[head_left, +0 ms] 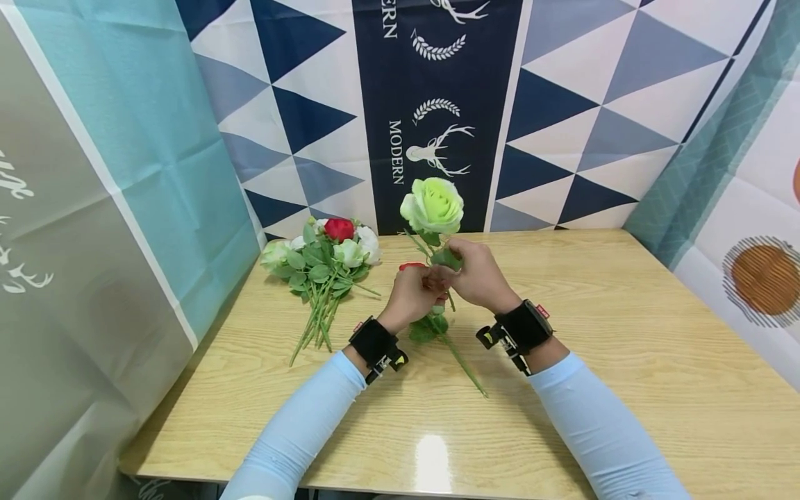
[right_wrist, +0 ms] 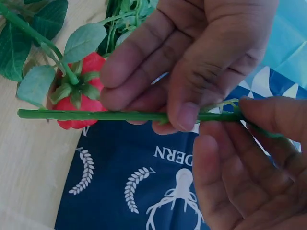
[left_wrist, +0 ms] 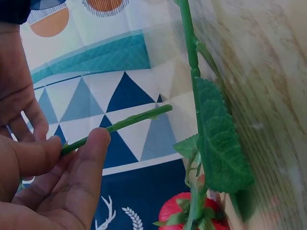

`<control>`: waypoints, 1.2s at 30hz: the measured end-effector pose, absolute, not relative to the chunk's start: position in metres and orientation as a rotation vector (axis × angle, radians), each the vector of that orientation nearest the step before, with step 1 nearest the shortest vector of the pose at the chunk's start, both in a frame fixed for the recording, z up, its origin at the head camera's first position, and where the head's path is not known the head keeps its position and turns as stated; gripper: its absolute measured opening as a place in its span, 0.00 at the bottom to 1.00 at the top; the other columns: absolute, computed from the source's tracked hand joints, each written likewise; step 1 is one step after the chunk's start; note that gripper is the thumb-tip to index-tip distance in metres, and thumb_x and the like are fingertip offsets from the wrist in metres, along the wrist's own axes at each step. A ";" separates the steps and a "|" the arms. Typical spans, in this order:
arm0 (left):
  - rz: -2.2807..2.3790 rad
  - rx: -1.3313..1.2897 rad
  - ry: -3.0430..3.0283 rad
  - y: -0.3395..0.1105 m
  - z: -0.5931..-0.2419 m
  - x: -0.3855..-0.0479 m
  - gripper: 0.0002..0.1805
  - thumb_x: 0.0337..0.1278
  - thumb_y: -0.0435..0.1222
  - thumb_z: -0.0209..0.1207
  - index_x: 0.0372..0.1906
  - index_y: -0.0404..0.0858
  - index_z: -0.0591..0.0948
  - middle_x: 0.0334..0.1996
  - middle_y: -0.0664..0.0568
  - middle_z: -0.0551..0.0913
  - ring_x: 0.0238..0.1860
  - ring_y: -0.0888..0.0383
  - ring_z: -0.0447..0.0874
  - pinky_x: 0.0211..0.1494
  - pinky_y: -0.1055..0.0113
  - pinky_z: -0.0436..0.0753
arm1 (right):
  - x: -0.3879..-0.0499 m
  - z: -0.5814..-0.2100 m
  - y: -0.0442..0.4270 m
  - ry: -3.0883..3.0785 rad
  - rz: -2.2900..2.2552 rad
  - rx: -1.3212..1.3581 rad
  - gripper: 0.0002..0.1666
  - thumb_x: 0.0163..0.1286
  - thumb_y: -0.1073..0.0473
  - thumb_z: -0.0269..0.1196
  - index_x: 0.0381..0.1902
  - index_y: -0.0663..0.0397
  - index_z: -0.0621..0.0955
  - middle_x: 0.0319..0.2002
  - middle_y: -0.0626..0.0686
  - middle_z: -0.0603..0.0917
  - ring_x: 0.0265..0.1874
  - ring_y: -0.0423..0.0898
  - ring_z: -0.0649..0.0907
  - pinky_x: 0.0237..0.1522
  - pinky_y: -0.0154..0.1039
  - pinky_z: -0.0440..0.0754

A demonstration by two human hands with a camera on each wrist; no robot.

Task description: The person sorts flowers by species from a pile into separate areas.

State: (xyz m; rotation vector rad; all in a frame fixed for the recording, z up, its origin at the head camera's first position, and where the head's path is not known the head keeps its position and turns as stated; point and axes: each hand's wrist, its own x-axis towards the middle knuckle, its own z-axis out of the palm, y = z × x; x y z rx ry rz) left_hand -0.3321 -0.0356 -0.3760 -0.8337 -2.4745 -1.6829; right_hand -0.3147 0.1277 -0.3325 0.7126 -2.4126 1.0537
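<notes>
A pale green artificial rose point(head_left: 434, 206) stands upright above the table, its bloom over both hands. My left hand point(head_left: 411, 295) pinches its stem point(left_wrist: 139, 116) between thumb and finger, and the cut end sticks out past the fingertips. Just above, my right hand point(head_left: 480, 274) pinches the same stem near a leaf, as the right wrist view shows at lower right. Under the hands a red flower point(right_wrist: 79, 103) lies on the table, its green leafy stem point(head_left: 465, 364) pointing towards the front. In the head view the left hand hides most of the red bloom.
To the left on the wooden table point(head_left: 625, 347) lies a heap of artificial flowers point(head_left: 321, 260), white, pale green and red, stems towards the front. Patterned cloth point(head_left: 437, 83) hangs behind the table and along both sides.
</notes>
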 end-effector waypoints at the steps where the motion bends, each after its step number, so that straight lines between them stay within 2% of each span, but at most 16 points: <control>1: -1.676 -0.844 -2.472 -0.036 -0.376 -0.333 0.06 0.69 0.24 0.60 0.42 0.29 0.87 0.34 0.41 0.87 0.34 0.48 0.90 0.38 0.66 0.87 | -0.315 -0.332 0.128 -2.413 1.034 0.720 0.06 0.66 0.73 0.66 0.40 0.61 0.83 0.36 0.58 0.86 0.35 0.53 0.85 0.41 0.49 0.82; 5: -1.633 -0.898 -2.447 -0.036 -0.377 -0.336 0.04 0.65 0.22 0.62 0.36 0.28 0.86 0.31 0.40 0.87 0.32 0.47 0.90 0.35 0.69 0.86 | -0.315 -0.330 0.128 -2.426 0.982 0.737 0.15 0.59 0.79 0.63 0.43 0.65 0.85 0.37 0.59 0.88 0.34 0.53 0.87 0.39 0.50 0.85; 10: -1.587 -0.956 -2.416 -0.036 -0.381 -0.338 0.09 0.62 0.17 0.59 0.29 0.29 0.85 0.27 0.41 0.87 0.31 0.46 0.90 0.35 0.70 0.87 | -0.313 -0.328 0.127 -2.465 0.969 0.724 0.20 0.58 0.79 0.62 0.49 0.64 0.85 0.36 0.59 0.89 0.32 0.51 0.88 0.36 0.50 0.85; 13: -1.589 -0.969 -2.404 -0.036 -0.381 -0.338 0.10 0.62 0.17 0.58 0.29 0.28 0.84 0.27 0.41 0.87 0.30 0.45 0.90 0.35 0.70 0.87 | -0.311 -0.327 0.126 -2.477 0.952 0.718 0.19 0.59 0.79 0.63 0.48 0.64 0.84 0.35 0.58 0.89 0.31 0.51 0.87 0.35 0.50 0.85; 16: -1.602 -0.951 -2.417 -0.036 -0.381 -0.338 0.08 0.65 0.21 0.60 0.31 0.28 0.85 0.28 0.41 0.87 0.30 0.47 0.90 0.35 0.69 0.87 | -0.311 -0.327 0.127 -2.477 0.952 0.722 0.17 0.61 0.79 0.62 0.46 0.65 0.84 0.36 0.59 0.88 0.34 0.53 0.88 0.38 0.50 0.85; 20: -1.654 -0.877 -2.474 -0.035 -0.379 -0.337 0.07 0.70 0.29 0.62 0.38 0.30 0.88 0.30 0.43 0.88 0.30 0.54 0.90 0.39 0.63 0.88 | -0.310 -0.326 0.128 -2.470 0.993 0.713 0.12 0.68 0.74 0.65 0.48 0.64 0.83 0.40 0.60 0.88 0.41 0.56 0.88 0.43 0.51 0.85; 26: -1.723 -0.873 -2.444 -0.035 -0.373 -0.332 0.09 0.72 0.34 0.62 0.40 0.31 0.88 0.29 0.45 0.89 0.29 0.56 0.90 0.39 0.59 0.89 | -0.310 -0.325 0.129 -2.444 1.000 0.663 0.07 0.71 0.66 0.67 0.45 0.63 0.86 0.35 0.59 0.88 0.34 0.54 0.87 0.35 0.47 0.79; 32: -1.763 -0.898 -2.403 -0.034 -0.367 -0.331 0.09 0.72 0.31 0.60 0.43 0.28 0.87 0.30 0.44 0.89 0.31 0.53 0.91 0.39 0.61 0.89 | -0.311 -0.323 0.128 -2.457 1.004 0.590 0.10 0.70 0.65 0.69 0.48 0.63 0.88 0.40 0.59 0.90 0.29 0.51 0.86 0.32 0.44 0.80; 36: -1.767 -0.871 -2.420 -0.037 -0.366 -0.331 0.08 0.73 0.30 0.60 0.43 0.28 0.86 0.32 0.42 0.89 0.34 0.49 0.91 0.39 0.62 0.89 | -0.310 -0.323 0.129 -2.495 0.996 0.583 0.03 0.70 0.66 0.68 0.35 0.60 0.89 0.30 0.56 0.88 0.19 0.46 0.75 0.28 0.41 0.70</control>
